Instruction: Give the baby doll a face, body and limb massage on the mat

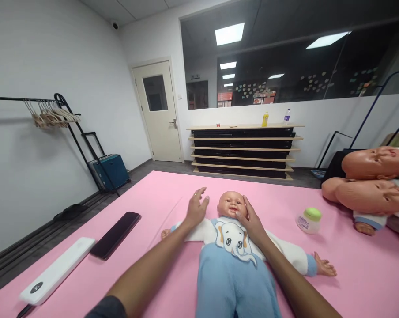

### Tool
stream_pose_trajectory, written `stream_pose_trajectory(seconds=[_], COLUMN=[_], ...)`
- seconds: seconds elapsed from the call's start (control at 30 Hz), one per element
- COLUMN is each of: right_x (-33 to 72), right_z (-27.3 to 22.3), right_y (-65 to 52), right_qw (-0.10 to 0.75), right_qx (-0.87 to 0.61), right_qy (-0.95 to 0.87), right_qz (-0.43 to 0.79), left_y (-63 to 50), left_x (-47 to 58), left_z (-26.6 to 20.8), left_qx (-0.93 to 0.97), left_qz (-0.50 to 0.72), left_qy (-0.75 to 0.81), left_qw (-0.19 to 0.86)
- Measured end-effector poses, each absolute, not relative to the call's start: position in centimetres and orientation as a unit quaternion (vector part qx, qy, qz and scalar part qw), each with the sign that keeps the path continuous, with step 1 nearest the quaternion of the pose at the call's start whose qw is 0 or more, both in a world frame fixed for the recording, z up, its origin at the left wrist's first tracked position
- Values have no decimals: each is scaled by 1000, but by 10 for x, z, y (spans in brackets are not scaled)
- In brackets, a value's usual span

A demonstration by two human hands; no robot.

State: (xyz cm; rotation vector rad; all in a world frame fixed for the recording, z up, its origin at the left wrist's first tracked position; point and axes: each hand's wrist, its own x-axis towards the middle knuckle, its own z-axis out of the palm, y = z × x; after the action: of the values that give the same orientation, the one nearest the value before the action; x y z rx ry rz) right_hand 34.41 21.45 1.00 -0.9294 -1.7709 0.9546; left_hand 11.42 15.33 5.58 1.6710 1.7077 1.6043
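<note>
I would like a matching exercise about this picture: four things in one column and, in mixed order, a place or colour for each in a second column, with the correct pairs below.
Column 1
1. phone
2. jar
3. right hand
4. suitcase

Column 2
A. at the head of the doll
B. blue
C. topped in green
D. black

Pairs: 1-D, 2-C, 3-A, 4-B
</note>
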Motion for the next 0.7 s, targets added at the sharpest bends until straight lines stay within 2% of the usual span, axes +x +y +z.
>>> stream_pose_trajectory(seconds=[0.2, 0.3, 0.4, 0.5, 0.7], right_x=[343, 343, 343, 344, 345], right_z=[10, 8, 6, 3, 7], right_y=[216, 218, 219, 220, 218], right_qw=[441, 445, 447, 451, 468], right_qx=[-383, -381, -375, -371, -357], right_qy=[-723, -726, -726, -724, -721], right_qz=[369, 361, 365, 369, 366], left_y=[55, 3, -29, -36, -27], left_x=[-33, -106, -143, -147, -137], left_z=[80, 75, 62, 52, 46], left_qx=[576, 498, 446, 430, 420], left_qz=[397, 174, 41, 7, -5], left_qy=[713, 848, 894, 903, 907], left_qw=[42, -49, -14, 20, 16])
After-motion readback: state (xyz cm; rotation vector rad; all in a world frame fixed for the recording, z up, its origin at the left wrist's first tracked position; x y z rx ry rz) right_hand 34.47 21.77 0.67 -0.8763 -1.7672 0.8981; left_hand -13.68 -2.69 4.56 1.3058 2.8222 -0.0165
